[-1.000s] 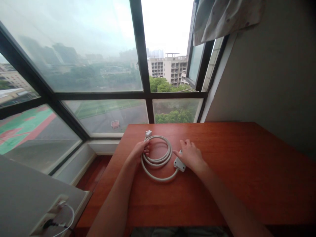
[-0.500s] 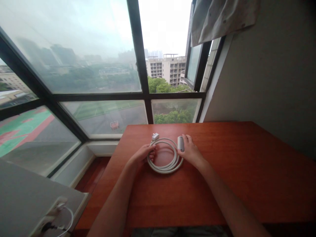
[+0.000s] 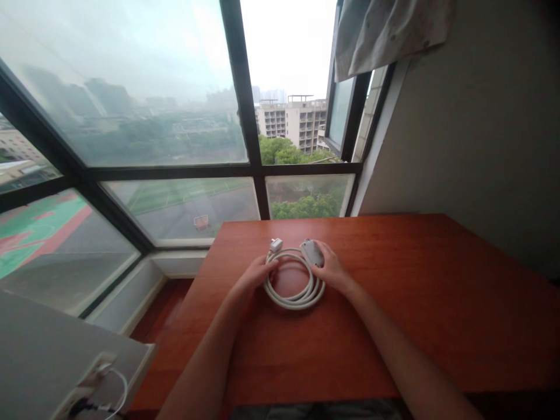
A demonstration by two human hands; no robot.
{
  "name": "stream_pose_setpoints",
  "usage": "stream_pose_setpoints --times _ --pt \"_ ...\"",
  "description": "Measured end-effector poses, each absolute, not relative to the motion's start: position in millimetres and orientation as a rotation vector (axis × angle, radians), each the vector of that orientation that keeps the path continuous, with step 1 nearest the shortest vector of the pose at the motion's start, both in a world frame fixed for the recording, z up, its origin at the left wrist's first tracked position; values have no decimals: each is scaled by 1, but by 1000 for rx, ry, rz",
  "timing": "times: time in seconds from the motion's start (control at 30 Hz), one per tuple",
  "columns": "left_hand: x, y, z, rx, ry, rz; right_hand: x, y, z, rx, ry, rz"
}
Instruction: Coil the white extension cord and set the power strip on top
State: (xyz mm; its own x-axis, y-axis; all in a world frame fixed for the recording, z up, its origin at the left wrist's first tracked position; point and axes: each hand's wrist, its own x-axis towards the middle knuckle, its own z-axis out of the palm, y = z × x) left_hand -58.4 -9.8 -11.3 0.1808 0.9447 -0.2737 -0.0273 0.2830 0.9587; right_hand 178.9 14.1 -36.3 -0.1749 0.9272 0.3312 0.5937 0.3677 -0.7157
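Note:
A white power cord [image 3: 294, 304] lies in round loops on the wooden table, with a white plug [image 3: 276, 245] sticking out past the far left of the coil. My left hand [image 3: 257, 273] is closed on the left side of the loops, thumb on top; its other fingers are mostly hidden. On the right, my right hand [image 3: 329, 268] grips an oblong white block [image 3: 311, 253], which tilts with its far end toward the left. The block rests by the far right of the loops, and the fingers cover part of it.
The reddish-brown table [image 3: 415, 303] reaches to the window [image 3: 196, 172] and the grey wall [image 3: 459, 146]. A hinged pane stands ajar under a hanging curtain [image 3: 389, 35]. At lower left, a wall outlet [image 3: 94, 373] has cables plugged in.
My right hand has brought the white block left, to the loops, and turned its far end leftward. My left thumb now lies over the coil, and its fingers are less visible.

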Motion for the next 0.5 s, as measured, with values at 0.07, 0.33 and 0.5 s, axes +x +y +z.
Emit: stream_pose_setpoints --times 0.07,0.33,0.5 --pt "-57 -8 -13 1171 1243 948 174 13 -31 -1396 -1854 630" --pt "-54 -6 -14 1308 1313 971 174 28 -29 -1326 -1733 997" --pt "-55 -6 -11 1357 1294 940 177 33 -35 -1248 -1672 1013"
